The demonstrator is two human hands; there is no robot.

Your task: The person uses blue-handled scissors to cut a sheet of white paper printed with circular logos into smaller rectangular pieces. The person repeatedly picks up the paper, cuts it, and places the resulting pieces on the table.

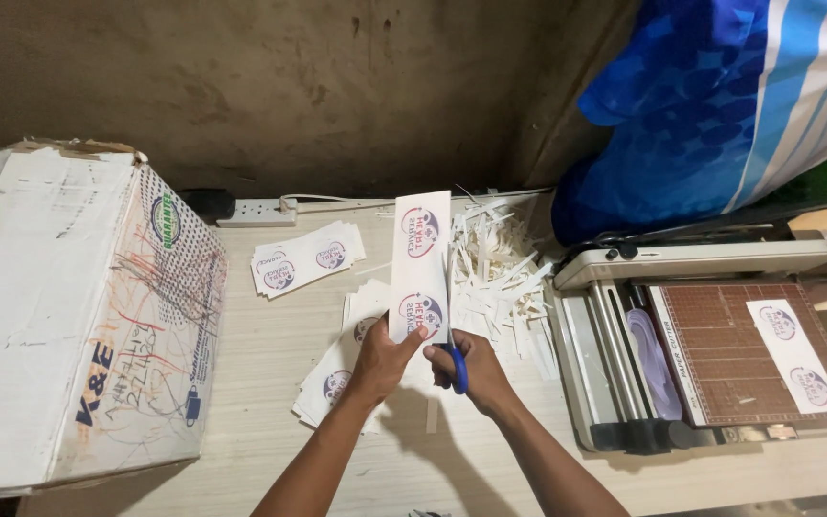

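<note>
My left hand (382, 359) pinches the lower end of a tall white paper strip (420, 258) printed with two round logos, holding it upright over the wooden table (270, 421). My right hand (476, 371) grips blue-handled scissors (458, 369), whose blades meet the strip's right edge near the bottom. Under my hands lies a loose stack of printed strips (337, 378). A smaller pile of cut logo labels (303, 258) rests farther back on the left.
A worn white cardboard box (69, 306) fills the left side. White paper offcuts (504, 273) are heaped beside a paper trimmer (710, 354) carrying one printed strip (793, 354). A power strip (258, 212) lies against the wall. Blue patterned fabric (720, 105) hangs at top right.
</note>
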